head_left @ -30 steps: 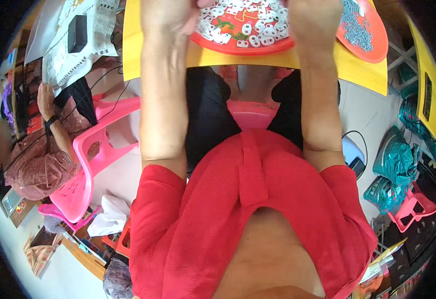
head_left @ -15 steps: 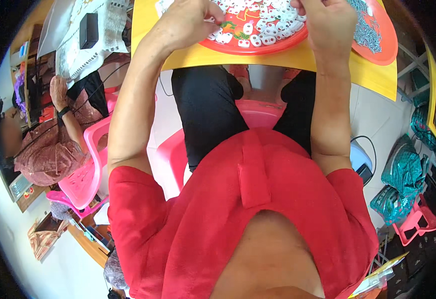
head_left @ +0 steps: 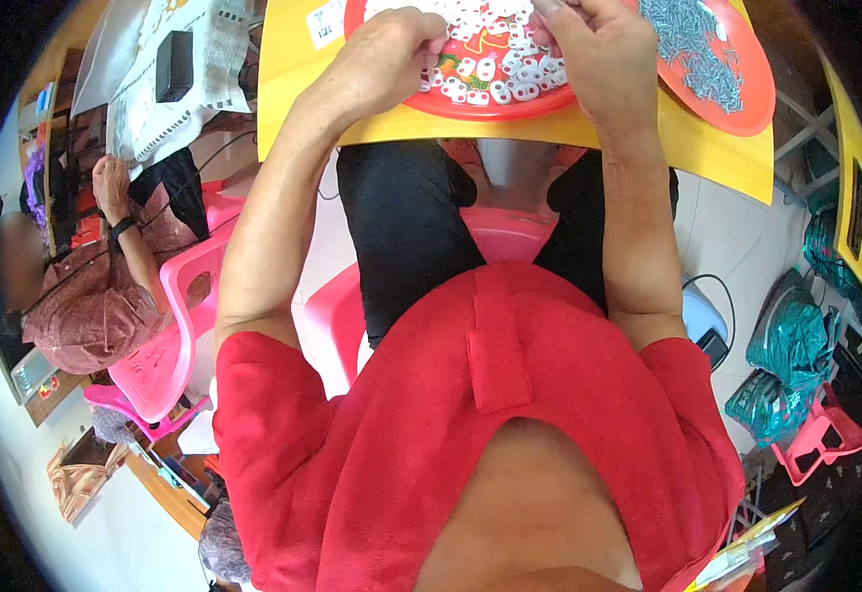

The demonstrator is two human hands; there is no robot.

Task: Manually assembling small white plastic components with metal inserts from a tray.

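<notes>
A red round tray (head_left: pixel 490 111) on the yellow table holds many small white plastic pieces (head_left: pixel 525 77), rounded, with two holes each. Over the tray's left side is my left hand (head_left: pixel 389 61), its fingers curled in above the pieces. My right hand (head_left: pixel 607 64) hangs over the right side, thumb and fingers drawn together near the top edge of the picture. Whatever either hand holds is hidden by the fingers. Just right of my right hand lies a red plate (head_left: pixel 750 120) with a heap of small grey metal screws (head_left: pixel 702 59).
The yellow table (head_left: pixel 298 89) ends close to my lap, with a white printed label (head_left: pixel 326 22) on its left part. At left, another person (head_left: pixel 96 306) sits on a pink chair (head_left: pixel 189 335) by a cloth-covered table with a black box (head_left: pixel 175 66). Green bags (head_left: pixel 791 335) stand at right.
My right hand has come left, closer to my left hand. My left hand's fingers have curled in more. The view has shifted slightly, moving the trays left in the picture.
</notes>
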